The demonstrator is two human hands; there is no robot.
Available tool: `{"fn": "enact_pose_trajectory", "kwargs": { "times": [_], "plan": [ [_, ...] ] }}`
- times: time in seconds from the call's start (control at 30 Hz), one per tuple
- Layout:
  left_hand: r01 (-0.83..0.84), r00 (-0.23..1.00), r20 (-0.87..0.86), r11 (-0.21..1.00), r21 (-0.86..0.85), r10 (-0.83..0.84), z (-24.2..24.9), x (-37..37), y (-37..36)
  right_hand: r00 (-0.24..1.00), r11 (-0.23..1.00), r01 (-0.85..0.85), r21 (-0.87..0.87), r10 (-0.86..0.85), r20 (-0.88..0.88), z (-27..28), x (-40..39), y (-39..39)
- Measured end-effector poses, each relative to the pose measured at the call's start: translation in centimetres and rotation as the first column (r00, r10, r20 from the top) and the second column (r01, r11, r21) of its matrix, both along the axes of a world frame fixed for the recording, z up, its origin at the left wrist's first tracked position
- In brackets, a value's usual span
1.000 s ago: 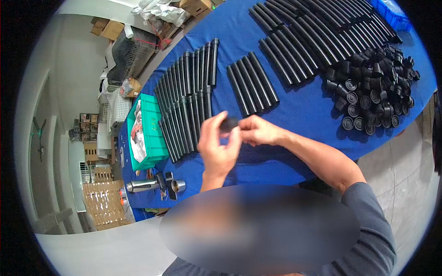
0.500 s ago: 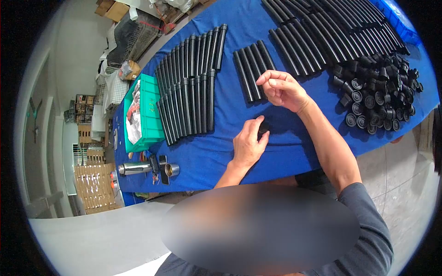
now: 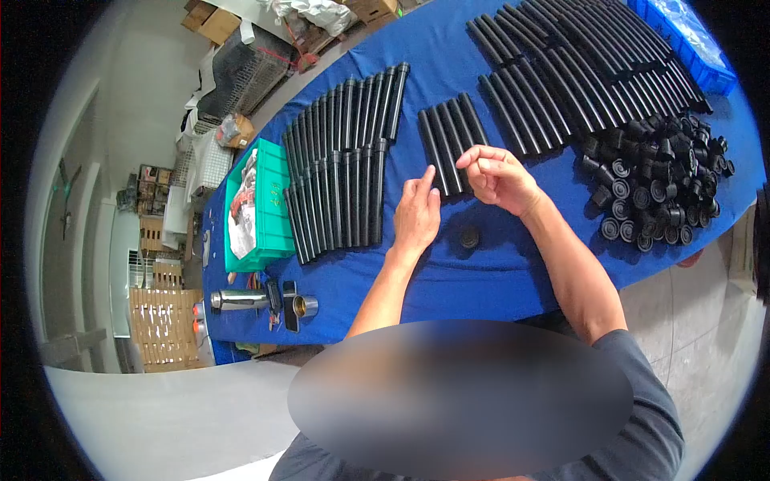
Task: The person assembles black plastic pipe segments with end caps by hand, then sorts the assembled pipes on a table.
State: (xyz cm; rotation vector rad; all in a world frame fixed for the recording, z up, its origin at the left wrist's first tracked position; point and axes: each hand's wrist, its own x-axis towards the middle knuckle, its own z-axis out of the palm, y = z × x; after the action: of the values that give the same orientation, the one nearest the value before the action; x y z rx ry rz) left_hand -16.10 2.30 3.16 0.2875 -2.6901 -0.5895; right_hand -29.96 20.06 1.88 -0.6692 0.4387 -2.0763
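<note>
My left hand [image 3: 415, 215] is open, its index finger and thumb apart at the lower end of the leftmost tube in a small group of plain black tubes [image 3: 443, 152]. To the right, my right hand [image 3: 504, 183] is raised over the lower end of that group with its fingers curled in toward the thumb. Whether anything sits inside those curled fingers is hidden. A single round black cap [image 3: 469, 236] rests on the blue cloth [image 3: 497, 280], below and between my hands, touched by neither.
Black tubes with collared upper ends [image 3: 337, 172] lie in two rows at left, beside a teal crate [image 3: 277, 228]. A heap of black caps [image 3: 662, 188] lies at right, below many tubes [image 3: 593, 72]. A steel flask [image 3: 241, 300] and a phone [image 3: 290, 309] are near the front left edge.
My left hand has let go of the round cap and moved up and left to the small group of tubes. The right hand stays curled, slightly lower in view. The whole view has shifted slightly.
</note>
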Motion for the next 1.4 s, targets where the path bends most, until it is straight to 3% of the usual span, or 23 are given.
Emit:
{"fn": "enact_pose_trajectory", "kwargs": {
  "times": [0.1, 0.2, 0.27, 0.37, 0.43, 0.57, 0.6, 0.7, 0.77, 0.8, 0.83, 0.9, 0.97, 1.0, 1.07, 1.1, 1.2, 1.3, 1.4],
  "plan": [
    [0.050, 0.993, 0.109, 0.998, -0.030, -0.046, -0.9, -0.6, -1.3, 1.000, 1.000, 0.012, -0.020, -0.012, 0.014, 0.3, 0.0, 0.0],
    [0.024, 0.999, 0.048, 0.998, -0.053, -0.022, -0.5, -1.4, -2.2, 1.000, 1.000, 0.004, -0.013, -0.004, 0.001, 0.3, -0.1, 0.1],
    [-0.065, 0.998, -0.001, 0.993, -0.095, 0.065, -1.2, -2.7, -3.4, 1.000, 1.000, -0.007, -0.009, 0.007, -0.006, 0.2, 0.0, 0.1],
    [-0.263, 0.938, 0.237, 0.965, 0.008, 0.253, 1.0, -4.8, -2.7, 0.999, 0.999, -0.029, 0.015, 0.029, -0.021, 0.4, 0.2, 0.1],
    [-0.290, 0.929, 0.218, 0.954, -0.078, 0.300, -0.3, -5.9, -3.3, 0.998, 0.999, -0.045, 0.006, 0.045, -0.049, 0.6, 0.4, 0.2],
    [-0.316, 0.919, 0.218, 0.945, -0.084, 0.327, 0.1, -5.6, -2.7, 0.972, 0.981, -0.191, 0.022, 0.192, -0.135, 0.7, 0.7, 0.8],
    [-0.314, 0.929, 0.189, 0.948, -0.054, 0.319, 0.4, -4.9, -2.6, 0.941, 0.950, -0.302, 0.080, 0.311, -0.133, 0.9, 1.0, 1.1],
    [-0.305, 0.952, 0.054, 0.911, 0.279, 0.302, 1.9, -0.4, -2.2, 0.731, 0.782, -0.577, 0.236, 0.623, -0.277, 2.0, 3.1, 0.7],
    [-0.233, 0.965, -0.042, 0.922, 0.309, 0.259, 2.4, 3.9, -2.7, 0.602, 0.687, -0.662, 0.299, 0.725, -0.334, 2.3, 5.1, -0.3],
    [-0.176, 0.974, -0.053, 0.888, 0.425, 0.219, 2.6, 6.3, -3.0, 0.512, 0.606, -0.725, 0.329, 0.792, -0.331, 1.4, 5.9, -1.3],
    [-0.136, 0.980, -0.042, 0.805, 0.577, 0.196, 3.3, 8.6, -2.6, 0.507, 0.601, -0.723, 0.341, 0.797, -0.329, 1.4, 7.0, -1.4],
    [-0.082, 0.995, -0.021, 0.905, 0.418, 0.100, 3.9, 13.1, -2.1, 0.501, 0.600, -0.712, 0.365, 0.798, -0.334, 1.5, 8.8, -1.8],
    [-0.181, 0.982, 0.146, 0.814, 0.552, 0.120, 5.5, 17.1, -0.3, 0.559, 0.660, -0.623, 0.419, 0.751, -0.352, 0.6, 10.2, -2.5],
    [-0.176, 0.976, 0.196, 0.877, 0.446, 0.096, 5.5, 19.0, -0.1, 0.505, 0.625, -0.623, 0.471, 0.781, -0.367, 0.1, 10.4, -3.2],
    [-0.174, 0.936, 0.350, 0.901, 0.397, 0.027, 5.7, 21.5, 0.4, 0.590, 0.695, -0.562, 0.449, 0.717, -0.372, 1.0, 11.4, -2.4],
    [-0.133, 0.926, 0.377, 0.911, 0.391, -0.027, 5.4, 22.4, 0.5, 0.558, 0.695, -0.528, 0.488, 0.717, -0.418, 1.2, 11.4, -2.3],
    [-0.288, 0.878, 0.470, 0.681, 0.673, -0.094, 3.3, 25.2, 0.1, 0.452, 0.652, -0.563, 0.508, 0.758, -0.470, 1.3, 11.4, -2.3],
    [-0.376, 0.873, 0.481, 0.507, 0.776, -0.088, 3.7, 25.3, 1.4, 0.404, 0.652, -0.576, 0.493, 0.751, -0.522, 0.7, 11.5, -2.6],
    [-0.344, 0.899, 0.430, 0.477, 0.809, -0.083, 3.5, 25.0, 1.7, 0.383, 0.620, -0.615, 0.486, 0.775, -0.503, 0.6, 11.6, -2.7]
  ]
}}
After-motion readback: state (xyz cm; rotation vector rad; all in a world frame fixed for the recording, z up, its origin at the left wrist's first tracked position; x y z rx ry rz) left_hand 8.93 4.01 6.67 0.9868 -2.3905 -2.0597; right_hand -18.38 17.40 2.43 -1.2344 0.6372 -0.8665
